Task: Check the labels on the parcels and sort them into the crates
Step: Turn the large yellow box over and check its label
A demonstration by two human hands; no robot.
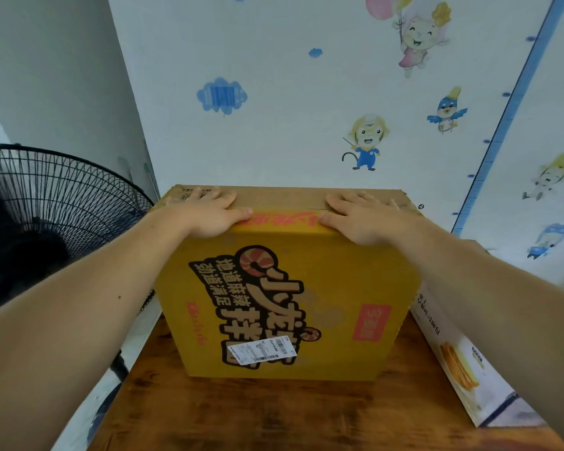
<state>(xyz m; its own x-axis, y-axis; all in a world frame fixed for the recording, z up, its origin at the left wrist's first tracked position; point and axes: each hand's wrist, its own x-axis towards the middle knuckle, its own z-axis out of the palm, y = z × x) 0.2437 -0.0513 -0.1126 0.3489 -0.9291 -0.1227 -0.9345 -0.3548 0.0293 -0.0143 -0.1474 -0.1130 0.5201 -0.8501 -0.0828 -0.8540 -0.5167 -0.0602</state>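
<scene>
A large yellow cardboard parcel (306, 288) with black printed characters stands on a wooden table (274, 415). A white shipping label (261, 349) is stuck low on the face turned toward me. My left hand (210, 216) lies flat on the parcel's top at the left, fingers straight and reaching toward the far edge. My right hand (360, 219) lies flat on the top at the right in the same way. Both thumbs sit along the near top edge.
A white box (456, 356) with a food picture stands right of the parcel, touching the table's right side. A black standing fan (46, 216) is close on the left. A wall with cartoon stickers (365, 141) rises right behind the parcel.
</scene>
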